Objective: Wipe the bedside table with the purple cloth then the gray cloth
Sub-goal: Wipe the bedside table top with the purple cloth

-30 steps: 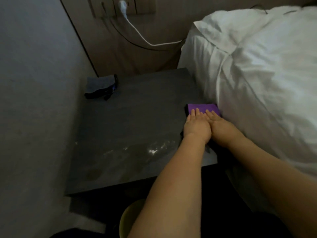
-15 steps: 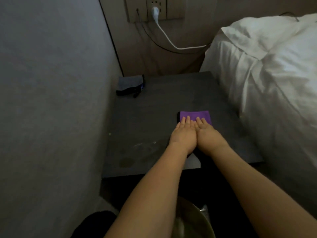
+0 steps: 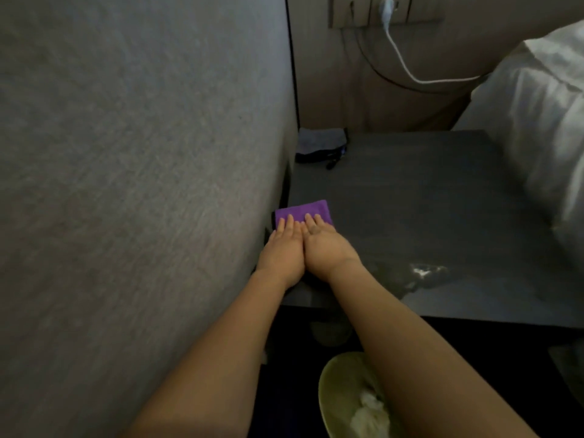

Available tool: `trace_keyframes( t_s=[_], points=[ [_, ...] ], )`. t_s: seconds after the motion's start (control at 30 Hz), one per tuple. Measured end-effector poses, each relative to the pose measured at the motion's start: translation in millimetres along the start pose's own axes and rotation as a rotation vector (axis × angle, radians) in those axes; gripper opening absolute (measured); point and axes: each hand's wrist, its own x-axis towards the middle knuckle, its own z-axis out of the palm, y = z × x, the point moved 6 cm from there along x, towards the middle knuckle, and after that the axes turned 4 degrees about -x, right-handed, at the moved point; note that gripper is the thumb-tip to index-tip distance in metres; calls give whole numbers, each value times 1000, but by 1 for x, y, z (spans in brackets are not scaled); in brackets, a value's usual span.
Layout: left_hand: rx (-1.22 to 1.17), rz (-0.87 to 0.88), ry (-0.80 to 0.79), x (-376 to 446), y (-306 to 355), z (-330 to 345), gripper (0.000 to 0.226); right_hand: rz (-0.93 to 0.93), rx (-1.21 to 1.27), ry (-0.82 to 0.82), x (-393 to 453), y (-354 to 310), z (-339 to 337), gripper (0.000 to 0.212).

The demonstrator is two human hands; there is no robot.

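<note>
A gray wall (image 3: 132, 172) fills the left. Against it, the left hand (image 3: 281, 251) and right hand (image 3: 325, 246) lie side by side, fingers flat and extended, pressing the purple cloth (image 3: 303, 211) onto the bedside table (image 3: 426, 200). The gray cloth (image 3: 320, 147) sits at the table's far-left corner. White bedding (image 3: 537, 128) borders the right.

The purple cloth (image 3: 303, 214), under the flat left hand (image 3: 282, 253) and right hand (image 3: 325, 248), now sits at the left edge of the bedside table (image 3: 426, 197), against the wall (image 3: 142, 184). A second ago it lay at the right edge beside the bed (image 3: 537, 128), then mid-table.
</note>
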Motion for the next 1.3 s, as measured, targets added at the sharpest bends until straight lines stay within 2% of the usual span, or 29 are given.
trace_keyframes(
  t_s=[0.3,0.47,0.93,1.0,1.07,1.1,1.17,1.27,1.3],
  points=[
    [-13,-59,11,-20,9,4,62,-78,60,7,-20,-2,2,55],
    [6,-45,17,-30,37,6,60,-74,66,9,-44,18,3,54],
    [30,283,-63,-14,257,36,60,281,97,19,-166,209,14,53],
    [39,324,-63,-14,283,40,60,330,82,11,-182,231,15,63],
    [39,353,-68,-15,303,45,62,348,49,18,-194,247,18,93],
    [37,363,-67,-15,309,47,61,360,36,11,-198,254,21,94],
    [29,374,-58,-15,315,49,58,392,11,-26,-202,259,24,74],
    [21,383,-61,-16,311,48,56,411,24,-27,-198,256,26,72],
    [21,386,-67,-17,310,48,55,417,19,-36,-197,255,26,63]
  ],
)
